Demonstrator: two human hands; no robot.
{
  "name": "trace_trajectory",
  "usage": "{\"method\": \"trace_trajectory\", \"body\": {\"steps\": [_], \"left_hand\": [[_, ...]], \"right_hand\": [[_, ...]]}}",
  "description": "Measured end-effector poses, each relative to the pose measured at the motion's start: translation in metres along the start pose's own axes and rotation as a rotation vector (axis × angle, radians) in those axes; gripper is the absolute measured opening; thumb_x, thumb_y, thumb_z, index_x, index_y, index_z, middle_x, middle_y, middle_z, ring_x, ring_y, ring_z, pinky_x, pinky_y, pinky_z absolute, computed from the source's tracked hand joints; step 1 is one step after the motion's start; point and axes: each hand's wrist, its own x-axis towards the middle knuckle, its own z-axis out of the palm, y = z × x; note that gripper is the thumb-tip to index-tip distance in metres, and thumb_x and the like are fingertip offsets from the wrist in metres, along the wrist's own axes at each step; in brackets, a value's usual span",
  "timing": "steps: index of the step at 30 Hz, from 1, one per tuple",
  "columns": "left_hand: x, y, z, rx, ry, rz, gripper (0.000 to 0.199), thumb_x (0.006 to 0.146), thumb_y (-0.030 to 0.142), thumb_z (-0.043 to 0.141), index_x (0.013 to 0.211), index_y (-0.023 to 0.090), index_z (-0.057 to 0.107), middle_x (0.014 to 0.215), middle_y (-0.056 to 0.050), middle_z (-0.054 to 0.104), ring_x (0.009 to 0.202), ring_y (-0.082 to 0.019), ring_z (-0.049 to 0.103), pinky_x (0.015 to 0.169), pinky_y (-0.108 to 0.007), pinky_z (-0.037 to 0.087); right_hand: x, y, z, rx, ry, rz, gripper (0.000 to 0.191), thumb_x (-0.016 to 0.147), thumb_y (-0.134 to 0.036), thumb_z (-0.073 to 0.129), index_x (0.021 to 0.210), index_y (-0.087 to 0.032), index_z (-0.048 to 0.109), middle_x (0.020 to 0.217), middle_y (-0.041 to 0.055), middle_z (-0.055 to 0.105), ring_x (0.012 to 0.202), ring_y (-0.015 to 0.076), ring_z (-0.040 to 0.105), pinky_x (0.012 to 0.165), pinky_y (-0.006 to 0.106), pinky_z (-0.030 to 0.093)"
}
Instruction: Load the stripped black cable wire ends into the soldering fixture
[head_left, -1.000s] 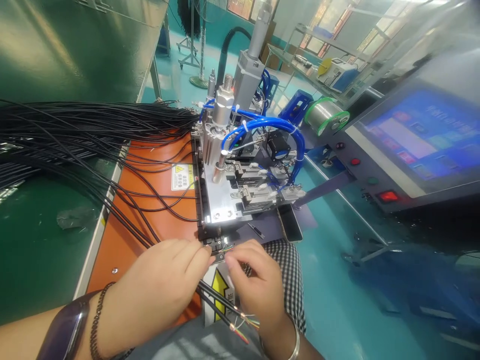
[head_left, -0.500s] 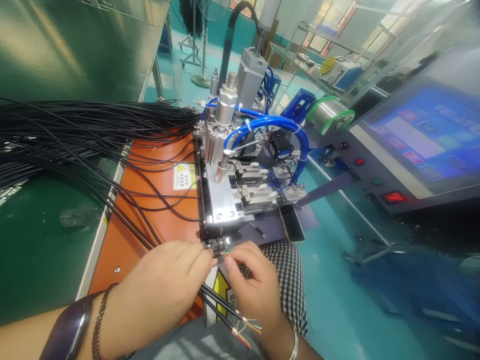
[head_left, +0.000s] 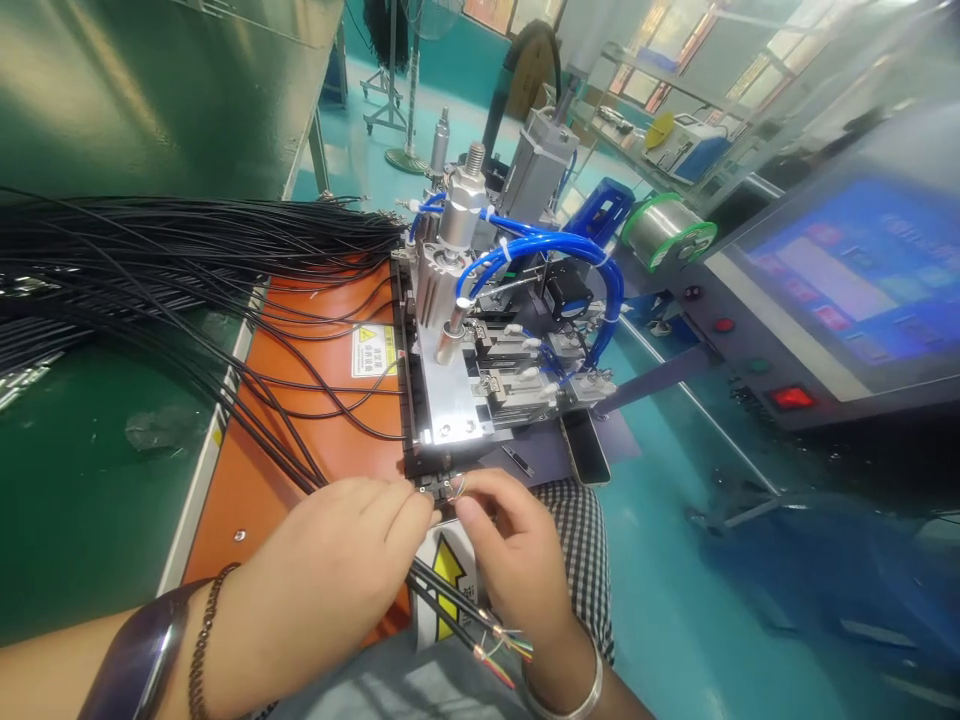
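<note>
My left hand (head_left: 341, 560) is closed around black cables, whose stripped ends with thin coloured wires (head_left: 495, 650) hang out below it. At the front end of the machine's black fixture (head_left: 435, 488), my right hand (head_left: 517, 540) pinches fine coloured wires (head_left: 457, 488) between thumb and forefinger. The fingertips of both hands are close together there. Right behind them stands the metal machine (head_left: 450, 400) with blue air hoses (head_left: 555, 243). More black cables (head_left: 300, 450) run from the left towards my left hand.
A large bundle of black cables (head_left: 187, 235) crosses the green table (head_left: 97, 520) onto the orange plate (head_left: 300, 350). A phone (head_left: 585, 447) and a small dark tool (head_left: 517, 460) lie beside the machine. At the right are a solder wire spool (head_left: 669, 232) and a control screen (head_left: 862, 270).
Both hands have shifted slightly right in view, along with the cables. My right fingertips have moved up a little, closer to the fixture, with the fine wires. The moving column behind the machine appears shifted right.
</note>
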Motion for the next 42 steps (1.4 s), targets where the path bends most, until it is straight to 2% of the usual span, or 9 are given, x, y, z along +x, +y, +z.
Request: {"method": "trace_trajectory", "body": {"steps": [5,13,16,19,21,23,28,33,42], "left_hand": [[-0.002,0.001,0.003,-0.032,0.045,-0.017,0.020,0.082,0.004,0.041,0.084,0.021,0.051,0.067,0.000,0.056,0.055,-0.021,0.055,0.049,-0.035,0.045],[-0.003,0.003,0.012,-0.058,0.015,0.018,0.024,0.082,0.003,0.041,0.093,0.016,0.058,0.076,-0.003,0.064,0.064,-0.022,0.061,0.055,-0.037,0.053],[-0.003,0.001,0.013,-0.069,0.008,0.011,0.031,0.085,0.004,0.040,0.109,0.012,0.058,0.086,-0.007,0.067,0.072,-0.022,0.064,0.062,-0.038,0.056],[-0.003,-0.002,0.009,-0.120,0.023,-0.008,0.038,0.087,0.006,0.039,0.122,0.010,0.054,0.095,-0.010,0.068,0.080,-0.022,0.064,0.070,-0.038,0.057],[-0.003,-0.004,0.005,-0.163,0.041,-0.009,0.036,0.089,0.009,0.040,0.121,0.011,0.055,0.097,-0.009,0.069,0.082,-0.021,0.065,0.070,-0.037,0.057],[-0.003,-0.004,0.002,-0.182,0.044,0.007,0.034,0.089,0.011,0.042,0.120,0.011,0.055,0.098,-0.009,0.070,0.084,-0.021,0.066,0.071,-0.035,0.057],[-0.004,-0.004,0.005,-0.150,0.044,0.029,0.038,0.087,0.007,0.042,0.122,0.009,0.055,0.101,-0.010,0.071,0.087,-0.019,0.067,0.075,-0.033,0.057],[-0.007,-0.003,0.009,-0.144,0.026,0.026,0.038,0.087,0.008,0.044,0.124,0.009,0.053,0.102,-0.010,0.071,0.087,-0.020,0.067,0.075,-0.035,0.058],[-0.008,-0.004,0.010,-0.078,-0.008,0.059,0.042,0.086,0.007,0.041,0.126,0.004,0.051,0.105,-0.013,0.070,0.090,-0.024,0.067,0.076,-0.039,0.060]], "right_hand": [[-0.002,0.000,0.004,0.043,0.015,0.058,0.007,0.084,-0.018,0.066,0.078,-0.020,0.069,0.075,0.0023,0.068,0.071,0.0171,0.060,0.067,0.030,0.049],[-0.001,0.002,0.008,0.048,0.039,-0.011,0.017,0.080,-0.017,0.063,0.064,-0.020,0.059,0.064,-0.0013,0.057,0.064,0.0153,0.053,0.060,0.028,0.042],[0.000,0.006,0.005,0.076,0.040,0.037,0.014,0.083,-0.018,0.064,0.069,-0.020,0.062,0.068,-0.0008,0.060,0.066,0.0149,0.055,0.063,0.028,0.044],[0.003,0.011,-0.005,0.232,-0.061,0.058,0.005,0.084,-0.023,0.066,0.081,-0.021,0.069,0.075,0.0006,0.065,0.072,0.0159,0.060,0.069,0.029,0.049],[0.006,0.012,-0.013,0.398,-0.176,0.034,0.011,0.087,-0.030,0.065,0.089,-0.022,0.073,0.076,0.0014,0.066,0.072,0.0169,0.063,0.069,0.030,0.051],[0.009,0.012,-0.017,0.468,-0.237,0.015,0.017,0.090,-0.034,0.062,0.093,-0.023,0.074,0.073,0.0018,0.065,0.071,0.0174,0.063,0.068,0.031,0.052],[0.011,0.006,-0.016,0.306,-0.182,0.030,0.011,0.086,-0.030,0.068,0.083,-0.023,0.075,0.072,0.0014,0.066,0.068,0.0164,0.062,0.066,0.030,0.052],[0.008,0.007,-0.014,0.262,-0.153,0.050,0.010,0.084,-0.029,0.069,0.083,-0.022,0.076,0.071,0.0013,0.067,0.063,0.0147,0.060,0.060,0.028,0.051],[0.008,0.005,-0.011,0.271,-0.143,0.049,0.010,0.085,-0.021,0.065,0.081,-0.022,0.074,0.066,-0.0014,0.063,0.061,0.0131,0.059,0.061,0.026,0.049]]}}
